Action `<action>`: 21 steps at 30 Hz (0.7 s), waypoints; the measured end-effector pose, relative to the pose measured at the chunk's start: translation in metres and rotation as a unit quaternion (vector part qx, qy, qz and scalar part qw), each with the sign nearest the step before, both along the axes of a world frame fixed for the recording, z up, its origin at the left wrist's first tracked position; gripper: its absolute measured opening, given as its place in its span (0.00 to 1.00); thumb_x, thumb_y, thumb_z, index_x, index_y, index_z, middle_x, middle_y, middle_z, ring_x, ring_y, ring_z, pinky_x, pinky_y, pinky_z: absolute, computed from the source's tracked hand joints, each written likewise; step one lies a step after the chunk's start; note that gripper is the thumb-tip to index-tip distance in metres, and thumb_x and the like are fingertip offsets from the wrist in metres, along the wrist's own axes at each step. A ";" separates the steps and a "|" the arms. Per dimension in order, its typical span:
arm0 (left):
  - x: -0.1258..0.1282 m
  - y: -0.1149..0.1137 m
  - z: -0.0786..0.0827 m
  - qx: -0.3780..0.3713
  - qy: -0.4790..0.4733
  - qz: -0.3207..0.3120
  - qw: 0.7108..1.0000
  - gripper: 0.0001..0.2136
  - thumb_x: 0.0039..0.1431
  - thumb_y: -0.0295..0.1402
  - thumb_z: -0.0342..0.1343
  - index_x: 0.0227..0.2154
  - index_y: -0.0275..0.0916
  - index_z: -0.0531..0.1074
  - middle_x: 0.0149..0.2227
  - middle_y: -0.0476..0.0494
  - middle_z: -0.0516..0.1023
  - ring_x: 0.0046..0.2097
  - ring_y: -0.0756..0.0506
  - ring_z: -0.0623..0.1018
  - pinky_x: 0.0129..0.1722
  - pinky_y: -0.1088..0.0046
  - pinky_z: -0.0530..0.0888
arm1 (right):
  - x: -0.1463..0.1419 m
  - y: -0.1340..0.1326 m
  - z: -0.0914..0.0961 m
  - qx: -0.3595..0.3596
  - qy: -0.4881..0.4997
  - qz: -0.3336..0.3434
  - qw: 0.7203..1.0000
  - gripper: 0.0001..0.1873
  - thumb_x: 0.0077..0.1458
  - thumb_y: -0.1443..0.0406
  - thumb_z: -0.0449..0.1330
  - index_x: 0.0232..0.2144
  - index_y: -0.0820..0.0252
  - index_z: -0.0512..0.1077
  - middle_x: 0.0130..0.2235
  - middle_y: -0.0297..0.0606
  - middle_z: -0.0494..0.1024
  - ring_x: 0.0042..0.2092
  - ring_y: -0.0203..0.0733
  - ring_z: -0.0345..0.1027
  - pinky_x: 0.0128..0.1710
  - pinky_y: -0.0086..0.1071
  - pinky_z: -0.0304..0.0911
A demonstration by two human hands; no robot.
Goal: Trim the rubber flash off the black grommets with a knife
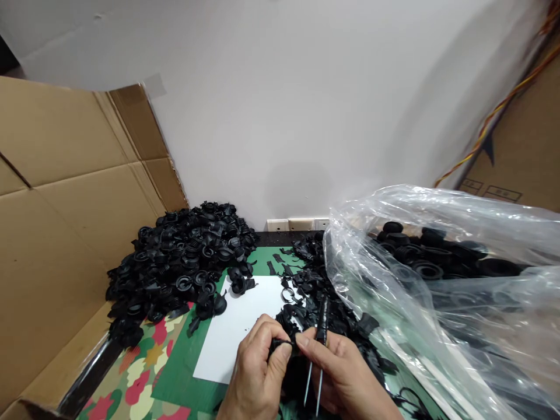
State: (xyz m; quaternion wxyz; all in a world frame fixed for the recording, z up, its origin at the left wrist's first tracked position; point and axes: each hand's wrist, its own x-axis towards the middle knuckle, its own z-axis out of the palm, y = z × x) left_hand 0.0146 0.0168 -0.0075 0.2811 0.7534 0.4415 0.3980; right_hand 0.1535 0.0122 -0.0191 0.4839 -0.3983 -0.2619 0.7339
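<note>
Close to the front edge of the view, my left hand (262, 364) is closed, pinching a small black rubber part (280, 343) between thumb and forefinger. My right hand (336, 364) is closed around tweezers (322, 321) with a dark wrapped end pointing up and two thin metal prongs pointing down. Its thumb tip meets the rubber part's right side; whether it grips the rubber is hard to tell. Below and behind both hands lie black rubber scraps (306, 294). A white sheet (219, 344) lies under and left of my left hand.
A large heap of ribbed black rubber parts (175, 262) rises at the left, beside a cardboard box (79, 163). At the right, a clear plastic bag (376, 280) holds round black parts (429, 268). A white wall (284, 105) with sockets (301, 224) stands behind the green surface (175, 379).
</note>
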 end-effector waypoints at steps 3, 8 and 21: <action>-0.003 -0.001 0.000 0.011 0.027 0.003 1.000 0.06 0.62 0.30 0.45 0.29 0.40 0.64 0.29 0.48 0.66 0.32 0.46 0.69 0.32 0.72 0.65 | 0.008 -0.001 0.002 -0.007 -0.007 -0.046 0.999 0.24 0.36 0.49 0.69 0.21 0.62 0.68 0.12 0.18 0.51 0.15 0.23 0.38 0.14 0.21 0.36; -0.007 -0.004 -0.004 0.035 0.059 0.006 0.998 0.05 0.62 0.27 0.45 0.31 0.41 0.63 0.29 0.47 0.66 0.32 0.46 0.70 0.31 0.71 0.65 | 0.020 -0.004 0.008 0.022 -0.019 -0.120 0.992 0.25 0.37 0.47 0.68 0.20 0.60 0.65 0.12 0.21 0.56 0.14 0.24 0.43 0.15 0.23 0.42; -0.005 -0.004 -0.005 0.094 0.085 -0.004 0.992 0.08 0.58 0.21 0.45 0.33 0.42 0.63 0.30 0.47 0.67 0.32 0.46 0.71 0.30 0.72 0.67 | 0.016 -0.010 0.002 0.174 -0.151 -0.169 0.958 0.15 0.40 0.55 0.68 0.27 0.60 0.75 0.25 0.36 0.75 0.23 0.39 0.67 0.23 0.30 0.62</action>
